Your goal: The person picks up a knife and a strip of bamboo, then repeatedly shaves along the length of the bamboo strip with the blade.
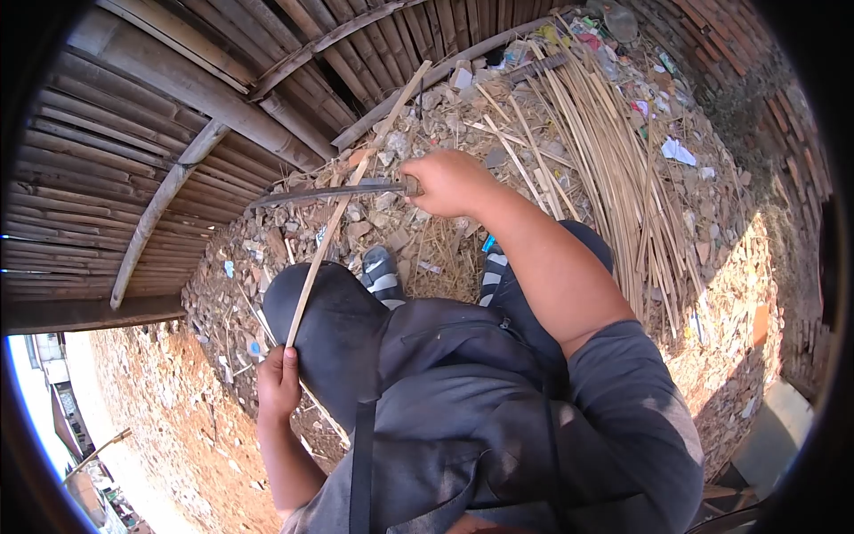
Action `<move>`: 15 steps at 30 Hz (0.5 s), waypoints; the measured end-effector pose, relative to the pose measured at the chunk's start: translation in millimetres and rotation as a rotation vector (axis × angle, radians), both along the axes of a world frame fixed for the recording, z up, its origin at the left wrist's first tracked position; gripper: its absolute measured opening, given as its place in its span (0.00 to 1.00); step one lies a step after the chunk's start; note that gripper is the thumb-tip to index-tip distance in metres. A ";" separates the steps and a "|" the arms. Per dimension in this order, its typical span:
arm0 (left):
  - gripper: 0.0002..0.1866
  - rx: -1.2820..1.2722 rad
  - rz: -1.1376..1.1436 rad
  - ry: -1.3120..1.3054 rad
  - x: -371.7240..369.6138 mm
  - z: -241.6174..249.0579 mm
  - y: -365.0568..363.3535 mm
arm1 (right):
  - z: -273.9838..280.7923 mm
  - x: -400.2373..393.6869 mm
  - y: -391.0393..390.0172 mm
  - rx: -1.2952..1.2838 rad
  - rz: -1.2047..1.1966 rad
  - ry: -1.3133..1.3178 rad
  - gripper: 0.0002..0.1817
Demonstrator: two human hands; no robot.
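My left hand (279, 381) pinches the near end of a long, pale bamboo strip (321, 252), which slants up and away across my left knee toward the bamboo wall. In my right hand (445, 182) is the handle of a long-bladed knife (334, 191). Its dark blade points left and crosses the strip beyond my knees, overlapping it in this view. My fingers are wrapped round the handle, close to the base of the blade.
A bamboo slat wall (116, 169) with thick poles rises at the left and front. Many cut bamboo strips (614, 169) lie in a long pile at the right. Stony, littered ground (382, 209) surrounds my sandalled feet. Stacked bricks (712, 40) stand at the far right.
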State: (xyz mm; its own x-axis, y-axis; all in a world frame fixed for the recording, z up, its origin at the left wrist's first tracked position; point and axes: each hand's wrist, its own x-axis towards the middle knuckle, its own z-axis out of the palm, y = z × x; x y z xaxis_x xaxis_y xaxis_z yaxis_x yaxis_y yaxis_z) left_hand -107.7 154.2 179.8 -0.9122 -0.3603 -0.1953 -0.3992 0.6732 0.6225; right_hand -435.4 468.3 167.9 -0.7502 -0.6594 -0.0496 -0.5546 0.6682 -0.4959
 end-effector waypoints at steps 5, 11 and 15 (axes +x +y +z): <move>0.27 -0.030 -0.044 0.036 -6.6 8.3 7.1 | -7.4 -21.2 13.3 0.072 -0.139 -0.086 0.19; 0.27 -0.058 -0.051 -0.013 -10.4 16.1 10.6 | -1.3 10.9 -3.2 0.001 0.066 0.027 0.16; 0.26 -0.083 -0.056 0.014 -5.5 11.6 8.1 | 9.9 5.8 -1.6 0.068 0.055 -0.001 0.19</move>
